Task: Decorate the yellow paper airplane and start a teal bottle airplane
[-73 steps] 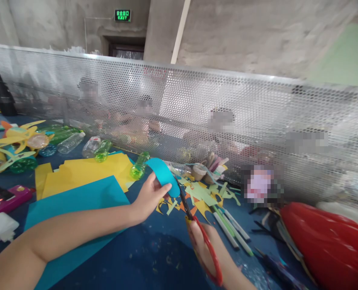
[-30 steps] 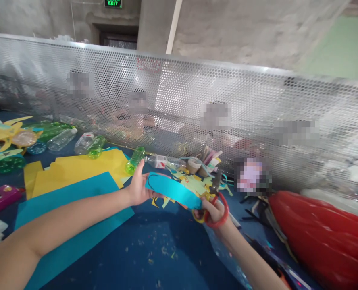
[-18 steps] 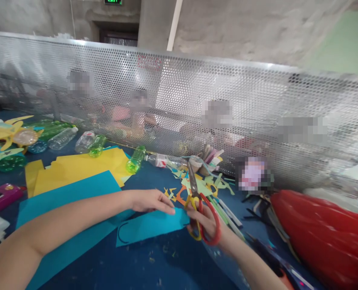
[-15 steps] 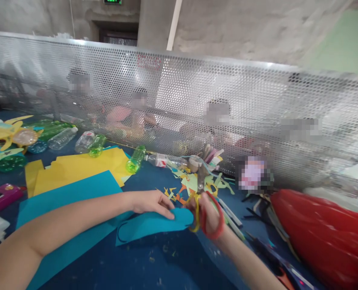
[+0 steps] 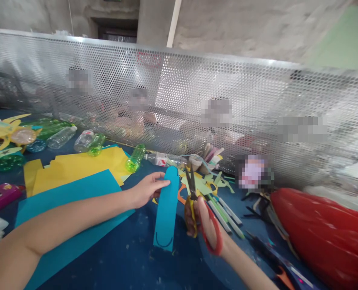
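My left hand [image 5: 150,188] pinches a long blue paper strip [image 5: 167,209] near its top, thumb on the face toward me. The strip's upper end is rounded, and a dark curved line is drawn across its lower end. In my right hand [image 5: 205,215] is a pair of scissors [image 5: 191,189] with one yellow and one red handle loop. Their blades point up and stand slightly apart, to the right of the strip and not touching it. Under my left forearm lies a large blue sheet [image 5: 73,201].
Yellow sheets [image 5: 79,169] lie behind the blue one. Plastic bottles [image 5: 136,158] line the foot of a perforated metal screen [image 5: 112,88], with people beyond it. Paper scraps [image 5: 197,183] and markers [image 5: 224,213] lie near the scissors. A red glossy bag [image 5: 327,229] is at right.
The blue strip has turned from lying sideways to nearly upright, its rounded end now at the top. The scissors have moved off the strip, slightly down and left, and their blades have parted.
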The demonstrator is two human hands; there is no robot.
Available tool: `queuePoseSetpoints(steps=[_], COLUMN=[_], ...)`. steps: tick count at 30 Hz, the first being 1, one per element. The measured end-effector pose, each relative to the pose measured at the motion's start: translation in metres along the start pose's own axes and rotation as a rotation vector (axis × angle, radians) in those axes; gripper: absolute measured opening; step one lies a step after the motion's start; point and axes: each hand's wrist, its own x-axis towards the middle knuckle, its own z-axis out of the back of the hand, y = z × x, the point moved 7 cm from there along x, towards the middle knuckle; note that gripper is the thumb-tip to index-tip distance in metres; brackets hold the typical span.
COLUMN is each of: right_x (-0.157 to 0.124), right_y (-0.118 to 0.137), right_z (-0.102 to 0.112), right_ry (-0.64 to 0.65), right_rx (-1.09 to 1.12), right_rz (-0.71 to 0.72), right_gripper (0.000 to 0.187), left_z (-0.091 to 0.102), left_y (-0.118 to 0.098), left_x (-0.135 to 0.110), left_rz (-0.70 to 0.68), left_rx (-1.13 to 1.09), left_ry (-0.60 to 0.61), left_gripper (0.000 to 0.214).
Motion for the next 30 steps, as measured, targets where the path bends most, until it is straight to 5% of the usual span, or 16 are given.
queuePoseSetpoints(steps=[9, 30], right_x=[-0.019, -0.024], right_y=[0.017, 0.021], right_z=[-0.008, -0.015], right_ry=[0.004, 0.02], right_rx=[-0.375, -0.417], right_rz=[0.134, 0.162], right_gripper=[0.056, 0.053], left_z=[-0.015, -0.019], left_y=[-0.003, -0.001], left_x=[-0.016, -0.02], left_rz=[-0.015, -0.031], left_rx=[0.038, 0.024], left_ry=[-0.016, -0.03], left_gripper=[0.034, 0.035])
